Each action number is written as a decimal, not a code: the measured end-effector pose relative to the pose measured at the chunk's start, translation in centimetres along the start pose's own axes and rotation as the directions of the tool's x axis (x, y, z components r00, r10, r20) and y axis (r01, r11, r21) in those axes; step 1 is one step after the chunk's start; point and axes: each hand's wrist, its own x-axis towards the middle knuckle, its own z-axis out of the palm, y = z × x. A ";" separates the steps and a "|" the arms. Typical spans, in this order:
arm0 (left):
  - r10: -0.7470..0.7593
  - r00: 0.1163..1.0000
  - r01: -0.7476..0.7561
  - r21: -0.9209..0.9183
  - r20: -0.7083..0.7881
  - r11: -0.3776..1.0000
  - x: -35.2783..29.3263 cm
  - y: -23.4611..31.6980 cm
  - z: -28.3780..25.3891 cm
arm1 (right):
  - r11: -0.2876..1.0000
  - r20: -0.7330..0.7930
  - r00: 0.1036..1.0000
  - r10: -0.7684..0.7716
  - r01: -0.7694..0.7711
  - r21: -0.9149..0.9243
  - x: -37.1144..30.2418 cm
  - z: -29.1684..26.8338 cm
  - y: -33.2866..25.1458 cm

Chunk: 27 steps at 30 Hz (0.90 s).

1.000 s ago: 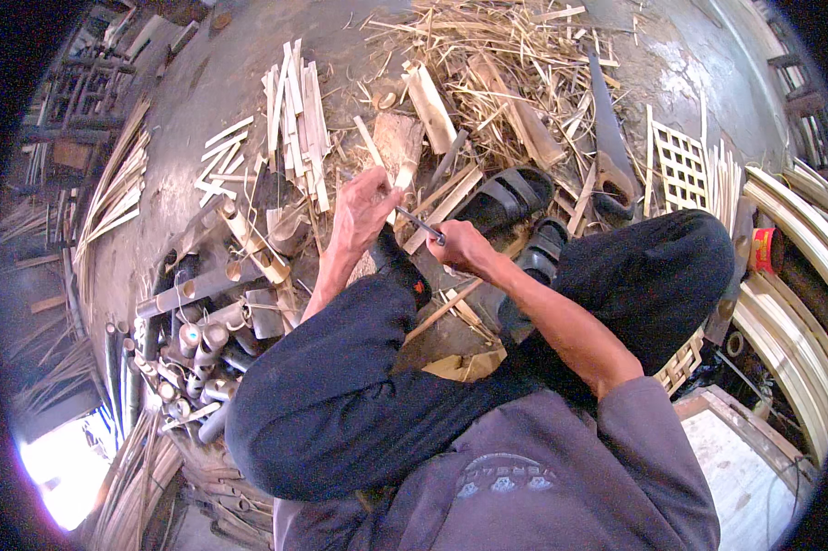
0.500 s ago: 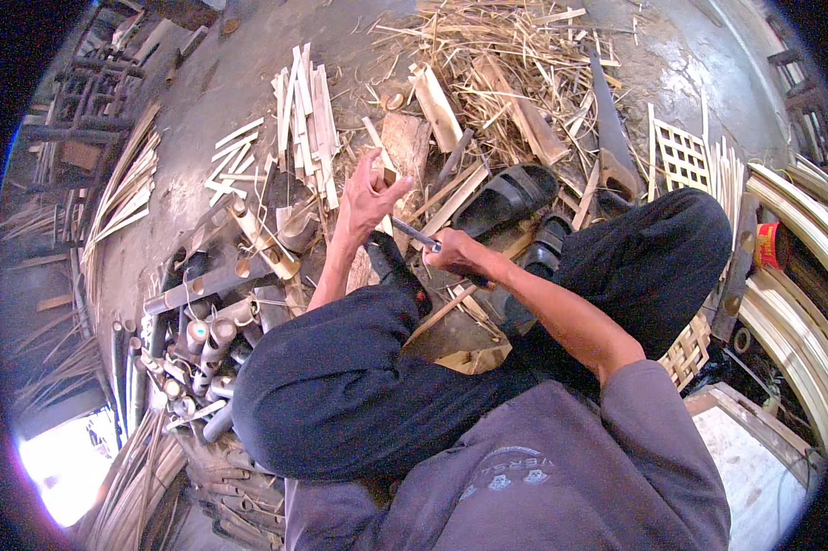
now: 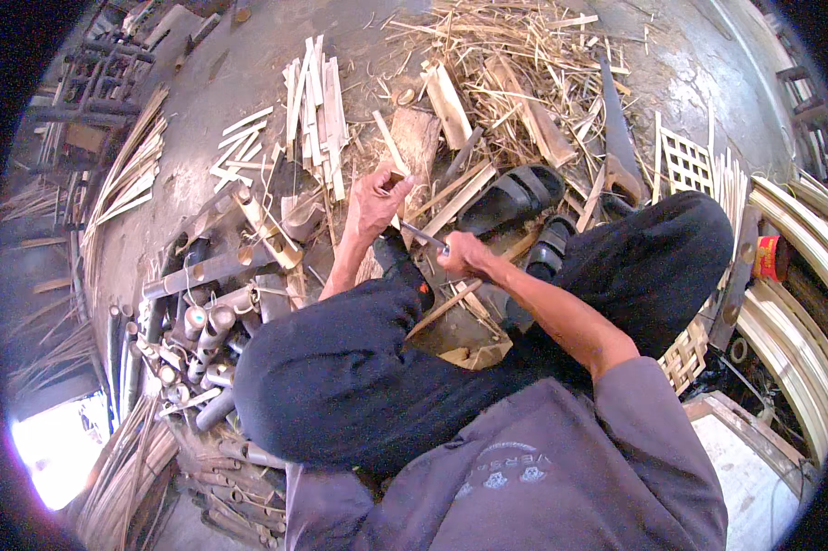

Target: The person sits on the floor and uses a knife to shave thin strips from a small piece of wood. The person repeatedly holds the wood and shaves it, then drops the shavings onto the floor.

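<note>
On a floor bearing a heap of shavings and a saw, a person sits, left hand curled around a pale strip, right hand gripping a dark blade that reaches toward the strip just below the left fingers.

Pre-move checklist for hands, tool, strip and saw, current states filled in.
1. Right hand secure on tool: ok, closed around one end of the narrow grey tool.
2. Left hand secure on pale strip: cannot tell, the fingers hide the contact.
3. Left fingers well away from tool: not ok, its far end is right by them.
4. Tool's sharp edge direction: cannot tell, too small.
5. Saw away from both hands: ok, lies beyond the right knee.
</note>
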 end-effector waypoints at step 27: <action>-0.175 0.696 0.368 0.137 -0.696 0.920 -11.4 -4.3 -4.6 | 0.977 0.042 0.993 -0.114 0.105 0.184 -6.5 -0.8 -11.5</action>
